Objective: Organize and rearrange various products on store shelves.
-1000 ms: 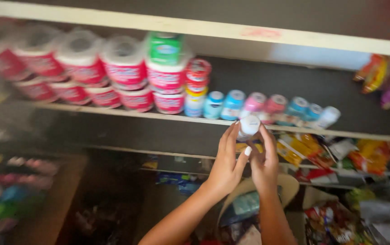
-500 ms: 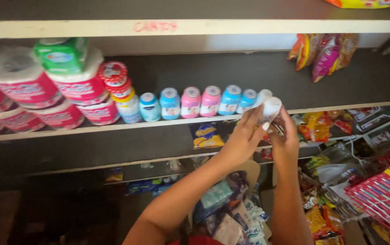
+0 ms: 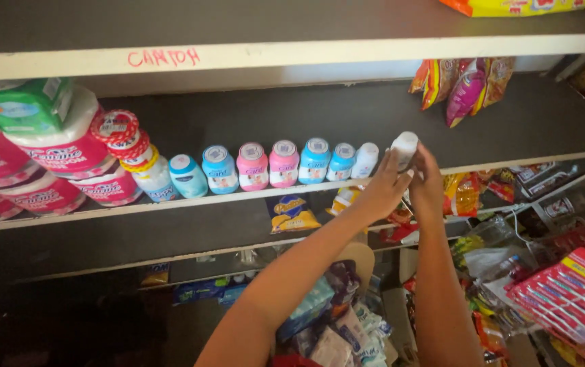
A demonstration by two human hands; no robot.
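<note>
Hands, left (image 3: 382, 191) & right (image 3: 428, 183), fingers clasp white bottle (image 3: 404, 148) by pastel bottle row (image 3: 272, 165).

i count seven small bottles (image 3: 283, 164) standing in a row on the shelf (image 3: 510, 129): three pale blue or teal at the left, two pink in the middle, then one blue and one more blue beside it, plus a white one (image 3: 365, 160) at the row's end, which makes eight standing. one further white bottle (image 3: 404, 149) sits between my two hands, the left hand (image 3: 382, 190) and the right hand (image 3: 427, 185). so nine bottles in all. at the far left i make out about five big pink-labelled tubs (image 3: 68, 153), one green pack (image 3: 20, 105) on top, and three stacked round tins (image 3: 121, 136). hanging snack packets (image 3: 466, 85): roughly four.
</note>
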